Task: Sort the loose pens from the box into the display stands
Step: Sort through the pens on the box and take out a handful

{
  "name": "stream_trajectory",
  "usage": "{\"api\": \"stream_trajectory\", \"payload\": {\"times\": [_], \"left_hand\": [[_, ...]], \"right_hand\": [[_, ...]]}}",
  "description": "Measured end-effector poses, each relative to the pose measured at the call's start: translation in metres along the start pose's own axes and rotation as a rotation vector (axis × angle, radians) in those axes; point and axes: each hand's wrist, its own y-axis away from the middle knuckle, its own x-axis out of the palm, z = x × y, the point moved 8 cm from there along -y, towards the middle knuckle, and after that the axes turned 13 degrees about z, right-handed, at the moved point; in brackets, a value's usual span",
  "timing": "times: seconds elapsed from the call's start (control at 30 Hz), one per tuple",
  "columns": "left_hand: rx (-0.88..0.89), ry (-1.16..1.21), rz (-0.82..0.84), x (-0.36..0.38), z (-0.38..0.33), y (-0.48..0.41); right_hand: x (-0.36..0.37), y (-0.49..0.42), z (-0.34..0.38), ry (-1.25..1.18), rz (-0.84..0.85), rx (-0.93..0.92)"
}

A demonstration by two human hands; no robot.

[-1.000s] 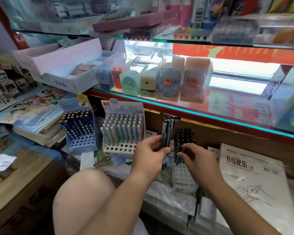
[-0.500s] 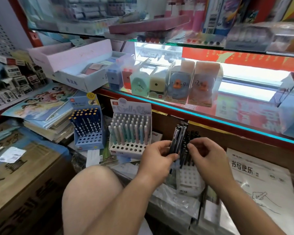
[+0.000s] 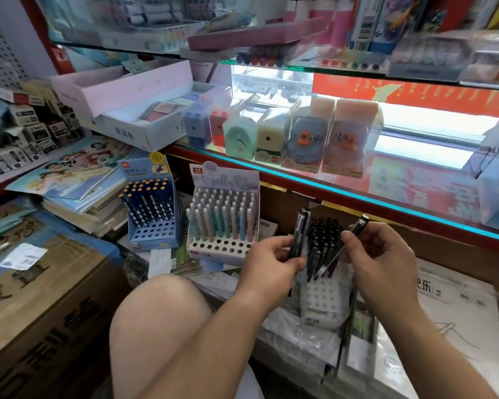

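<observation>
My left hand (image 3: 272,266) grips a small bundle of black pens (image 3: 300,231) upright, just left of a white display stand (image 3: 326,295) that holds several black pens (image 3: 323,240) in its back rows. My right hand (image 3: 378,260) pinches a single black pen (image 3: 346,246) tilted over that stand, cap end up to the right. Left of my hands stand a pastel pen stand (image 3: 224,223) and a blue pen stand (image 3: 152,214), both partly filled. The source box is not clearly visible.
A glass shelf edge (image 3: 357,194) with sharpener boxes (image 3: 308,139) runs above the stands. Stacked notebooks (image 3: 78,191) lie at left, a cardboard carton (image 3: 35,289) at lower left, a paper pack (image 3: 455,306) at right. My bare knee (image 3: 167,312) is in front.
My right hand has drawn one pen out of the bundle and away to the right, tilting it over the white stand. My left hand still holds the rest.
</observation>
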Motion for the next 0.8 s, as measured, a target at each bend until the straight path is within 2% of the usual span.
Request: {"api": "stream_trajectory", "payload": {"times": [0.23, 0.37, 0.7, 0.8], "left_hand": [[-0.064, 0.002, -0.038, 0.001, 0.013, -0.004], [-0.128, 0.004, -0.017, 0.005, 0.022, -0.005], [-0.134, -0.012, 0.036, 0.014, 0.026, -0.008], [-0.146, -0.029, 0.037, 0.014, 0.029, -0.009]], "right_hand": [[0.01, 0.005, -0.021, 0.29, 0.039, 0.021], [0.017, 0.005, -0.033, 0.317, 0.066, 0.04], [0.032, -0.002, -0.054, 0.5, 0.161, 0.064], [0.042, -0.005, -0.062, 0.7, 0.259, 0.129]]}}
